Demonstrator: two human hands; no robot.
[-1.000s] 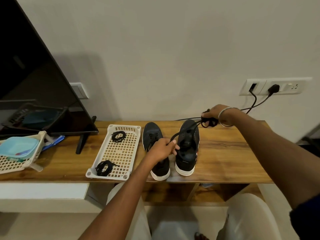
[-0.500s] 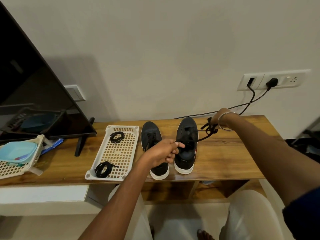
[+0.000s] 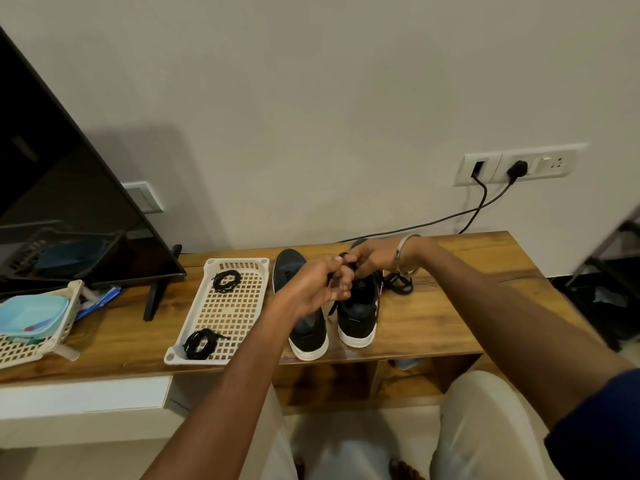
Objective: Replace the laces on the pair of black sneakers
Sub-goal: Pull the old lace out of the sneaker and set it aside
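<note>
Crowding hands (image 3: 313,287) (image 3: 372,259), sneakers (image 3: 358,306) near table edge (image 3: 398,353)

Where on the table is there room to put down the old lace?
Bare wood lies right of the right sneaker, past the lace pile, out to the table end. A smaller patch lies between the TV stand and the white tray. The middle is crowded with sneakers and both hands.
</note>
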